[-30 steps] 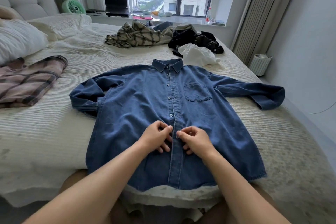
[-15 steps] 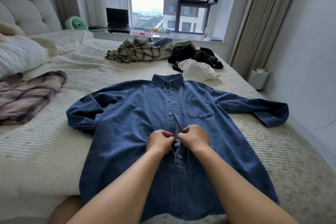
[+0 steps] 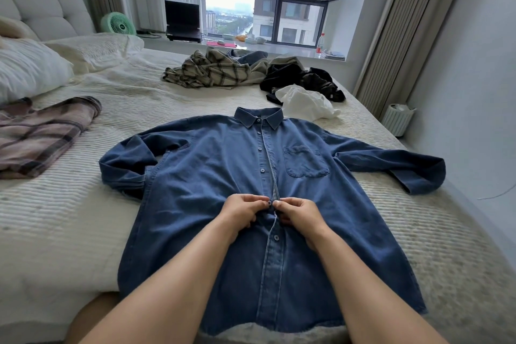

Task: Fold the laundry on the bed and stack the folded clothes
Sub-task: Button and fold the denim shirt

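A blue denim shirt (image 3: 212,176) lies front-up on the bed (image 3: 69,218), collar away from me and both sleeves spread out. My left hand (image 3: 241,211) and my right hand (image 3: 297,213) meet at the button placket in the shirt's middle. Each pinches one edge of the placket around a button. The placket gapes slightly just above my fingers; lower down it lies flat. A pink plaid garment (image 3: 36,137) rests at the left. Unfolded clothes lie beyond the collar: a beige plaid shirt (image 3: 212,72), dark garments (image 3: 301,79) and a white garment (image 3: 304,102).
Pillows (image 3: 28,70) and a padded headboard (image 3: 42,3) fill the far left. A windowsill behind the bed carries a green fan (image 3: 118,24), a laptop (image 3: 183,21) and a bottle (image 3: 320,43). A white bin (image 3: 398,119) stands on the floor by the right wall.
Both hands have climbed the placket from a lower button to one nearer the shirt's middle. The view has tilted up slightly.
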